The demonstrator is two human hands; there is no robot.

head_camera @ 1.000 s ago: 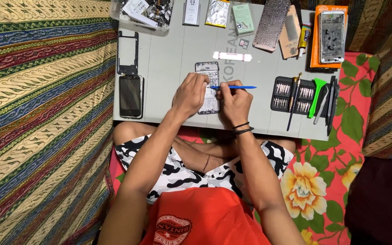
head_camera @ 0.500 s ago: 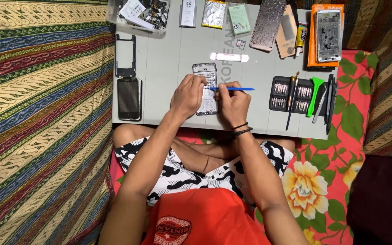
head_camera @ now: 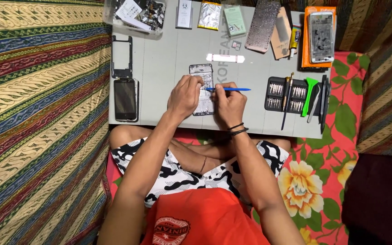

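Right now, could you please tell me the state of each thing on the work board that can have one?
Opened phone: back off, lying flat, insides showing.
Blue tool: held, tip on the phone.
Left hand: pressing on the phone.
Right hand: gripping the blue tool.
Dark phone: screen off, lying flat.
Bit case: open.
Clear box: uncovered, full of parts.

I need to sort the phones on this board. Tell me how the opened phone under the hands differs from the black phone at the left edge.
The opened phone shows its light inner parts; the black phone shows a dark, closed face. The opened phone is under the left hand and is worked with a blue tool held in the right hand; the black phone lies untouched. The opened phone sits mid-board, the black phone near the board's left edge. Both lie flat, long sides upright in view.
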